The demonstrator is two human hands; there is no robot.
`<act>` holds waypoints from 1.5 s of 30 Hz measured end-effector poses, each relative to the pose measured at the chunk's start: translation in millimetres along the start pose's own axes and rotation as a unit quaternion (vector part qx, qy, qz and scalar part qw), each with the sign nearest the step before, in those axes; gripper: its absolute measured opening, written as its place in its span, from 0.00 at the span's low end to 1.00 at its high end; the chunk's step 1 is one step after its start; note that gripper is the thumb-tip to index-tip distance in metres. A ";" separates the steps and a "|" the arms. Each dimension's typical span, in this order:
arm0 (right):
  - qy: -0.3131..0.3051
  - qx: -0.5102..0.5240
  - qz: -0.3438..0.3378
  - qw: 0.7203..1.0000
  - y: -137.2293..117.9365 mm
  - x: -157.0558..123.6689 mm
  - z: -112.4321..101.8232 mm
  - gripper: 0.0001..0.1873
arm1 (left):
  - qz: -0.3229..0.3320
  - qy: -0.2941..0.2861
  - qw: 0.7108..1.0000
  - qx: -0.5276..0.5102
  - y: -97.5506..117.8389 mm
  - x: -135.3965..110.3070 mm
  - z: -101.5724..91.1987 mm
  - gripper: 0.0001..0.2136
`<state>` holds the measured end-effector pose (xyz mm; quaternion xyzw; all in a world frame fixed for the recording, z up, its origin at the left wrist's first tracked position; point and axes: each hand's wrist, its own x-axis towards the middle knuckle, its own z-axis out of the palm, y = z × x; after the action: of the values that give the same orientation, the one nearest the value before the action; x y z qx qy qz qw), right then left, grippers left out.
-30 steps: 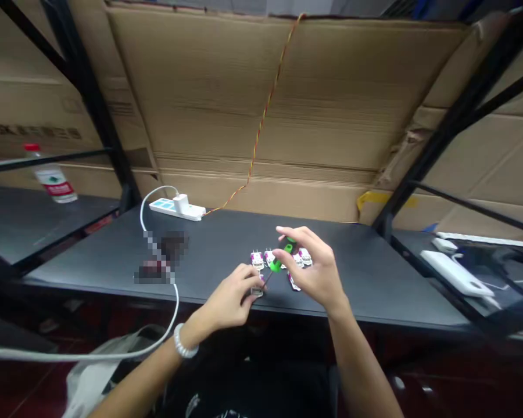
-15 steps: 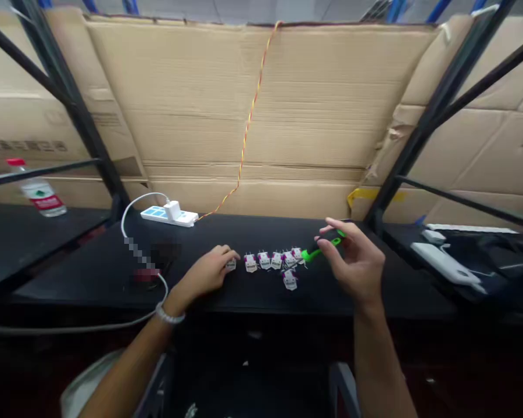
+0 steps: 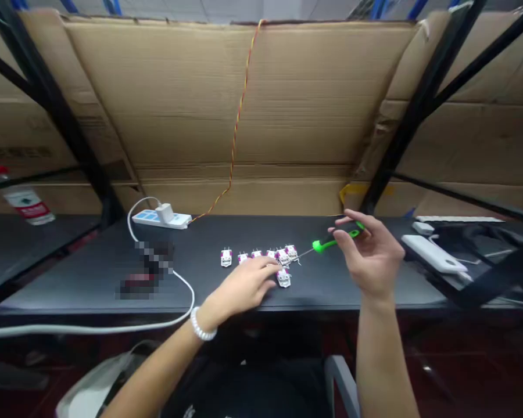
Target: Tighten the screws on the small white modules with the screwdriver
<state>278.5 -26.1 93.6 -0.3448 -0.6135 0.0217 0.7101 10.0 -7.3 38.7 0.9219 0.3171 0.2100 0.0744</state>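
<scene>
In the head view, my right hand holds a screwdriver with a green and black handle. Its thin shaft slants down leftward to the small parts. Palm down, my left hand reaches across the black tabletop with fingers extended, their tips at the left edge of a small white-and-purple part; I cannot tell if they press on it. Several similar parts stand in a row behind, including one far-left part and a right-end part. My left hand hides the lower portions of some.
A white power strip with a plugged-in charger lies at the back left, its white cable looping over the front edge. Cardboard walls the back. Black frame posts flank the table. A bottle stands far left.
My left hand has left the leftmost part and moved right to the part in front of the row. My right hand with the screwdriver has shifted slightly right. The camera view has shifted too.
</scene>
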 end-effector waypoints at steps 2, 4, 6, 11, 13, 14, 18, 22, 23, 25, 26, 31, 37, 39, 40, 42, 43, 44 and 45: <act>-0.001 -0.005 -0.005 1.000 -2.6 0.3 -0.5 0.19 | 0.018 -0.027 0.999 -0.015 11.4 5.7 14.8 0.17; -0.002 -0.009 -0.008 1.000 -5.0 0.9 -1.6 0.18 | 0.020 -0.027 0.999 -0.015 14.4 6.0 24.6 0.17; 0.001 -0.012 -0.007 1.000 -5.9 1.7 -3.3 0.18 | 0.012 -0.021 1.000 -0.018 12.2 1.1 28.0 0.16; 0.009 -0.014 -0.003 1.000 -2.6 3.5 -5.2 0.17 | -0.006 -0.010 1.000 -0.015 4.2 -22.3 16.7 0.13; 0.007 -0.013 0.003 1.000 -1.7 3.8 -4.0 0.17 | -0.014 -0.003 1.000 -0.011 2.3 -30.9 10.2 0.12; 0.006 -0.012 0.004 1.000 -1.7 3.8 -3.1 0.17 | -0.016 -0.002 1.000 -0.009 1.3 -34.4 7.5 0.12; 0.000 -0.009 -0.001 1.000 -2.9 3.4 -0.8 0.17 | -0.024 0.000 1.000 -0.001 -3.0 -42.3 0.3 0.11; 0.003 -0.005 -0.003 1.000 -2.4 3.4 -3.0 0.17 | -0.047 0.001 0.999 0.002 -2.9 -37.0 -4.5 0.09; 0.005 -0.006 -0.002 1.000 -1.6 3.6 -4.0 0.17 | -0.056 0.008 0.998 0.004 -1.6 -32.7 -5.4 0.09; 0.012 -0.013 0.001 1.000 0.4 4.3 -6.1 0.17 | -0.059 0.020 0.998 0.006 2.2 -19.5 -5.7 0.09; 0.016 -0.018 0.002 1.000 1.4 4.7 -7.1 0.17 | -0.049 0.024 0.998 0.011 4.6 -10.9 -4.9 0.09; 0.026 -0.034 -0.001 0.999 3.4 6.0 -10.6 0.17 | 0.024 -0.045 0.998 0.028 17.9 36.7 8.6 0.16; 0.036 -0.028 0.003 0.999 5.7 7.1 -17.0 0.17 | 0.040 -0.100 0.991 0.084 27.6 57.6 22.9 0.16; 0.040 -0.020 0.003 0.999 7.4 7.6 -18.9 0.18 | 0.039 -0.105 0.989 0.095 29.2 57.5 23.5 0.15; 0.041 -0.020 0.001 0.999 8.0 7.8 -19.5 0.18 | 0.040 -0.108 0.989 0.098 29.6 57.4 23.4 0.15; 0.042 -0.022 -0.002 0.999 8.4 8.0 -19.9 0.17 | 0.042 -0.118 0.987 0.101 29.8 57.9 23.2 0.14; 0.042 -0.022 -0.001 0.999 8.2 8.0 -19.8 0.17 | 0.045 -0.124 0.986 0.101 29.5 58.4 23.4 0.14; 0.042 -0.023 0.000 0.999 7.7 8.0 -19.7 0.18 | 0.048 -0.127 0.986 0.101 29.1 58.9 23.7 0.15; 0.042 -0.023 0.000 0.999 7.1 8.0 -19.5 0.18 | 0.051 -0.128 0.985 0.103 28.5 59.4 24.2 0.15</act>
<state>300.5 -26.1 96.6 -0.3615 -0.5837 -0.0067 0.7271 78.4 6.7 44.8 0.9589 0.2772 0.0597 0.0083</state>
